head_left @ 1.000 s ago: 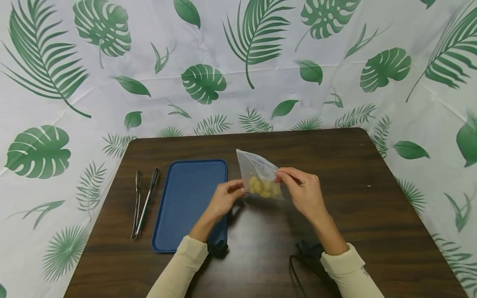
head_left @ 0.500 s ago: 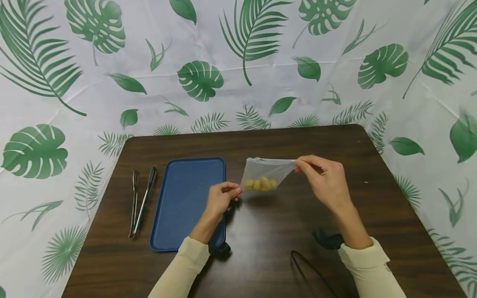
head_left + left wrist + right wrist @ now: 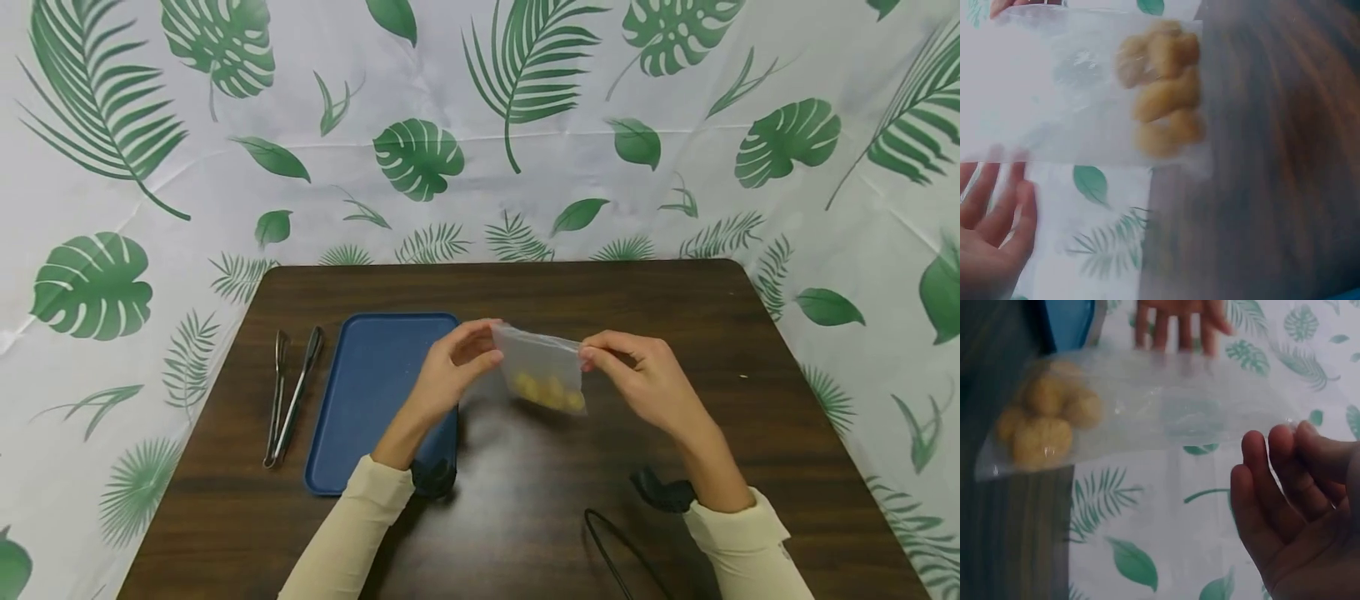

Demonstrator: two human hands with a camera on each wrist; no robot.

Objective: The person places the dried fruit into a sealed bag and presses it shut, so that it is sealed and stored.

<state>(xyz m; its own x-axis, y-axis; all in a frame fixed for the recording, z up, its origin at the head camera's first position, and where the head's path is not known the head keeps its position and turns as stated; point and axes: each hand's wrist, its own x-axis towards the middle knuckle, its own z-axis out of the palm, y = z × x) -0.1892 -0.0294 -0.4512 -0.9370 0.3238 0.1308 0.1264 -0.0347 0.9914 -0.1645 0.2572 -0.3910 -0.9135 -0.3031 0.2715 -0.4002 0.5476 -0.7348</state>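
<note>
A clear zip bag (image 3: 534, 357) hangs upright above the table between my two hands, with several yellowish rounded lumps (image 3: 551, 392) at its bottom. My right hand (image 3: 647, 375) pinches its upper right corner between thumb and fingertips. At the upper left corner is my left hand (image 3: 444, 372), fingers and thumb spread apart. In the left wrist view, the fingertips of the left hand (image 3: 992, 231) reach the bag's edge, fairly straight. The right wrist view shows the lumps (image 3: 1044, 419) through the plastic, and the right hand (image 3: 1297, 494) at the bag's top.
A blue tray (image 3: 367, 408) lies on the dark wooden table (image 3: 540, 517), partly under my left forearm. Metal tongs (image 3: 291, 404) lie to its left. A black cable (image 3: 611, 554) runs by my right wrist. Leaf-printed cloth (image 3: 420, 75) hangs behind and beside the table.
My left hand has left the bag's lower left corner and moved up to its upper left corner. The right hand moved outward, keeping its pinch; the bag now hangs more upright.
</note>
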